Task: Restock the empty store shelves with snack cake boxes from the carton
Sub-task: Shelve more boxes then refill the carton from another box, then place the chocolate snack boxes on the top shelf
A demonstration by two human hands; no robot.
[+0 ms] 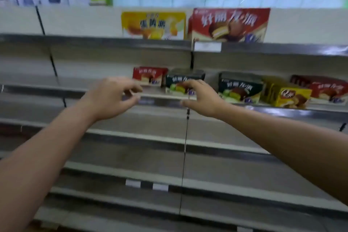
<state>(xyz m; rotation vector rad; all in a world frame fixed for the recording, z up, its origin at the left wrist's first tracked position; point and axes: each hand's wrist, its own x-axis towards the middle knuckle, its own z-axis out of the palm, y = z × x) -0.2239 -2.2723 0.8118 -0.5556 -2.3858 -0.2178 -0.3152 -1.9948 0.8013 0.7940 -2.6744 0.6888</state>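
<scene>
Both my arms reach toward the middle shelf (162,96). My left hand (113,97) hovers in front of its edge with loosely curled fingers and holds nothing. My right hand (202,99) is in front of a dark green snack cake box (185,77); its curved fingers overlap the box's lower right front, and motion blur hides any contact. A small red snack cake box (147,75) stands just left of the green one. The carton is not in view.
Further right on the same shelf stand another dark green box (240,88), a yellow box (286,94) and a red box (327,90). The upper shelf carries a yellow box (153,24) and a large red box (230,24). The lower shelves (131,156) are bare metal.
</scene>
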